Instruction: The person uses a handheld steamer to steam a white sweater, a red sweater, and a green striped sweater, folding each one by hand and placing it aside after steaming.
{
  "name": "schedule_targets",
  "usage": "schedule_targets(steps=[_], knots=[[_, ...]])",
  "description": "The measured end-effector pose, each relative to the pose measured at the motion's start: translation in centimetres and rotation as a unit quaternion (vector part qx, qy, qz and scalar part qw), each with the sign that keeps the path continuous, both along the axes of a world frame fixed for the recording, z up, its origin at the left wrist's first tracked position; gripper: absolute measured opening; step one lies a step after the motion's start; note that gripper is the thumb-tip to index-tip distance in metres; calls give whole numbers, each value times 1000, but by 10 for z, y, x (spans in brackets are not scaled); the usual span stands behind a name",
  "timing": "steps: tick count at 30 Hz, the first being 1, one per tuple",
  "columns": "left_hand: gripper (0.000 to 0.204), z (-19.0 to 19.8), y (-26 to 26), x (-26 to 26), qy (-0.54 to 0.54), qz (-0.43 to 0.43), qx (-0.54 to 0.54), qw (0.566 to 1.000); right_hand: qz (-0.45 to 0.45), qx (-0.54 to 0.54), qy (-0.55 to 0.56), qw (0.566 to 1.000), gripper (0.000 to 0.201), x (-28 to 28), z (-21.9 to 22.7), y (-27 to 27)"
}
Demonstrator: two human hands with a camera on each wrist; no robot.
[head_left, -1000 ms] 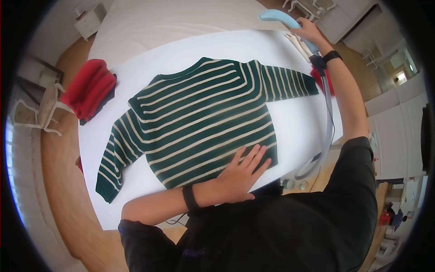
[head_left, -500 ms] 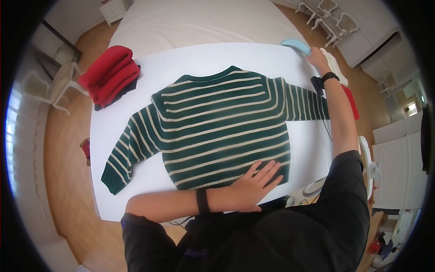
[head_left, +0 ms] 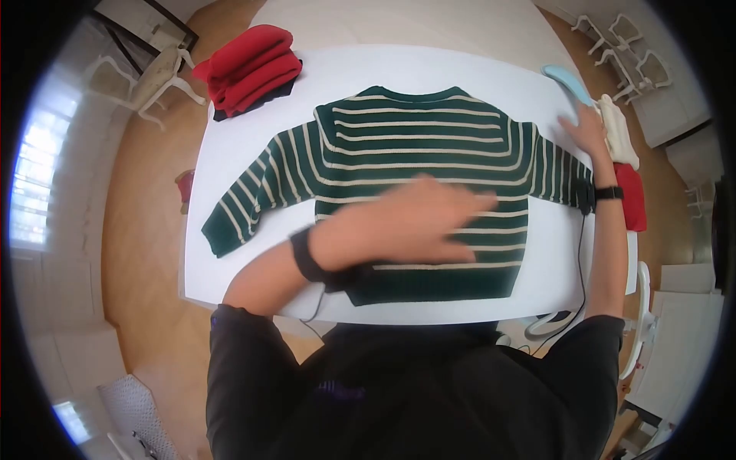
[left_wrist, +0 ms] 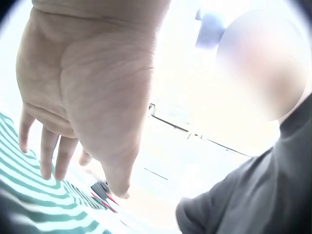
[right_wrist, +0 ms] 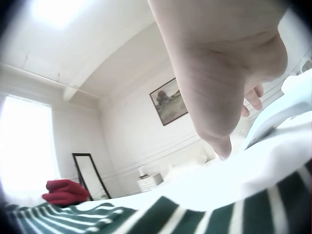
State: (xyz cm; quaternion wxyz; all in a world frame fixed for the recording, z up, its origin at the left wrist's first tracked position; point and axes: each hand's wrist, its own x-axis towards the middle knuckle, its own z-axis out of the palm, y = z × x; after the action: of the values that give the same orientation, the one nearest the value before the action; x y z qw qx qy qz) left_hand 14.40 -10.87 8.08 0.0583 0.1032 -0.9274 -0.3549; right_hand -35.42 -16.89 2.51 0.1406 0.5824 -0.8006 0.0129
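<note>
A green sweater with cream stripes point(head_left: 418, 138) lies spread face-down or face-up on the white table, sleeves out to both sides. Blurred by motion, my left hand point(head_left: 406, 222) hovers over its lower half with fingers extended; the left wrist view shows the palm point(left_wrist: 92, 83) above the stripes. My right hand point(head_left: 589, 130) is at the far right, past the sleeve, thumb spread away from the fingers. Just beyond it lies a light blue garment steamer head point(head_left: 566, 82). In the right wrist view the hand stands apart from the steamer point(right_wrist: 273, 119).
Folded red garments point(head_left: 253, 69) are stacked on the white table point(head_left: 330, 69) at its far left corner. Cream cloth point(head_left: 619, 134) and red cloth point(head_left: 632, 201) lie along the right edge. A thin cable point(head_left: 582, 268) runs down from the right wrist. A bed adjoins the table's far side.
My left hand has lifted from the sweater's hem and moved up over its middle. The right hand has let go of the steamer, which was set down at the table's far right.
</note>
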Motion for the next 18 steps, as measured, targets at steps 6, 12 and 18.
schedule_targets(steps=[6, 12, 18], knots=[[109, -27, -67, 104, -210, 283, -237, 905, 177, 166, -193, 951, 93, 133, 7, 111], [115, -81, -74, 223, -104, 345, -86, 929, 194, 109, -270, 937, 98, 118, -18, 119], [84, -83, -57, 262, -190, 369, -185, 891, 182, 104, -252, 945, 100, 102, -22, 129]])
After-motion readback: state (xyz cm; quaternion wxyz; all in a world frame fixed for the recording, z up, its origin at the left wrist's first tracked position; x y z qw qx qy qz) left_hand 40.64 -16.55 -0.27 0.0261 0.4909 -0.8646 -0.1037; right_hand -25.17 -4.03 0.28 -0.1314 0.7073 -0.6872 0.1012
